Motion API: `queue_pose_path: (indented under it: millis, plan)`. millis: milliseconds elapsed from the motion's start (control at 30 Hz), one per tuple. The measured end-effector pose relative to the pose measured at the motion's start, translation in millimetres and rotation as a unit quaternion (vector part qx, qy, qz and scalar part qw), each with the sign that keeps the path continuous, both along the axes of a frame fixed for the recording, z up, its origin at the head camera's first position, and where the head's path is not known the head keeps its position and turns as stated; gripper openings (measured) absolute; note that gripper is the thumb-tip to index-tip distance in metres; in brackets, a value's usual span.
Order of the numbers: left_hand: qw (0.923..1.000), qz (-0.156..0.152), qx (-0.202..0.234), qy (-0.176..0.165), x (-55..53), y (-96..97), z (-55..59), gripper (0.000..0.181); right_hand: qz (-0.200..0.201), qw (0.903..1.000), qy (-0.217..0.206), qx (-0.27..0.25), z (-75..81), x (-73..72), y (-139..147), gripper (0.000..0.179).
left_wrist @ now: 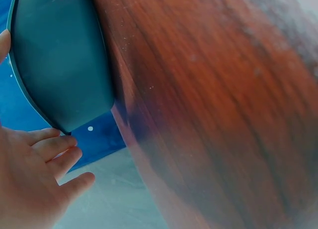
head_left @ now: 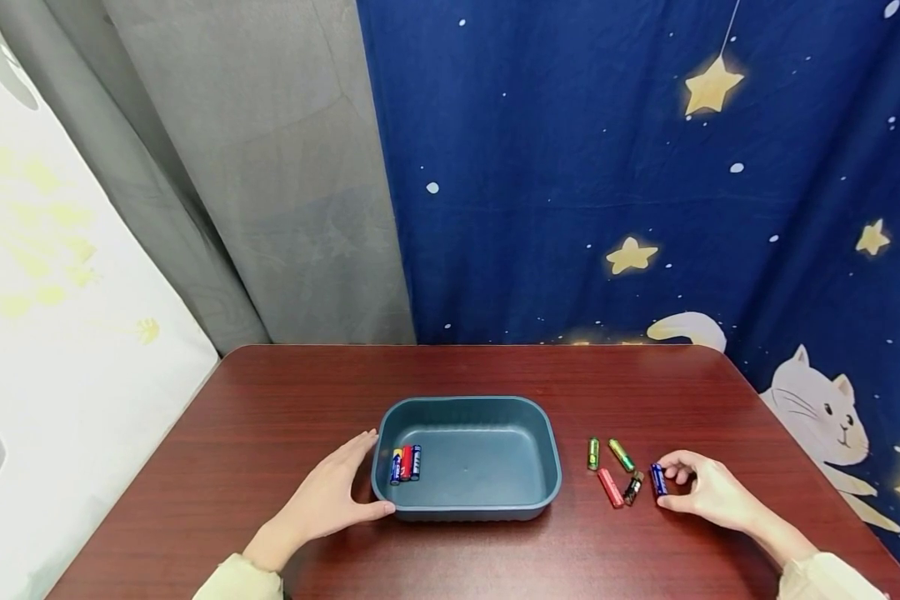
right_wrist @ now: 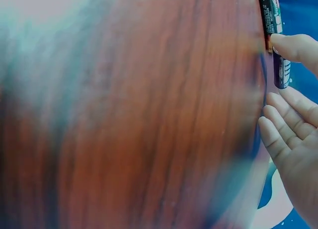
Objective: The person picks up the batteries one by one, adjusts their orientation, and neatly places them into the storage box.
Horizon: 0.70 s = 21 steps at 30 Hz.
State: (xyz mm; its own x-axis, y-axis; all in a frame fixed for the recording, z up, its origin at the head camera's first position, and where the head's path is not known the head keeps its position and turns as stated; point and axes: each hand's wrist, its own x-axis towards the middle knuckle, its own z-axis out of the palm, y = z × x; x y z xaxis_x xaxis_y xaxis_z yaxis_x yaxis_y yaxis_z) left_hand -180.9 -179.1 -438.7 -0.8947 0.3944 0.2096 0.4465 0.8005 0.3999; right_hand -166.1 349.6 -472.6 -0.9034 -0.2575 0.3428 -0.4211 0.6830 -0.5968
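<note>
A blue battery is pinched lengthwise between the thumb and index finger of my right hand, at the right of the table. In the right wrist view the thumb sits at one end of this battery and the index fingertip at the other. My left hand rests against the left end of a blue-grey plastic basin, fingers fairly straight, thumb at its front corner. Inside the basin, near its left wall, a blue-and-yellow battery, a red battery and a dark blue battery lie side by side.
Between the basin and my right hand lie a green battery, a green-and-yellow battery, a red battery and a black battery. The dark red wooden table ends at curtains behind.
</note>
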Motion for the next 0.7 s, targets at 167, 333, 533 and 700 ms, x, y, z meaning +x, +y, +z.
queue_pose_path:
  millis: [167, 333, 533, 700]
  plan:
    - [1.0, 0.0, 0.001, 0.001, -0.1, -0.1, -0.1, 0.095, 0.007, 0.9999, -0.003, -0.012, 5.1, -5.2, -4, 0.04]
    - [1.0, -0.001, 0.003, 0.004, 0.0, -0.3, -0.3, 0.095, 0.009, 0.9998, -0.006, -0.018, 17.8, -12.5, -16, 0.041]
    - [1.0, 0.001, 0.005, 0.001, 0.4, -0.2, -0.8, 0.094, 0.018, 0.9995, -0.008, -0.023, 35.0, -23.0, -34, 0.042]
    - [1.0, 0.002, 0.005, -0.001, 1.2, 0.0, -0.2, 0.094, 0.036, 0.9989, -0.003, -0.031, 44.1, -31.0, -49, 0.041]
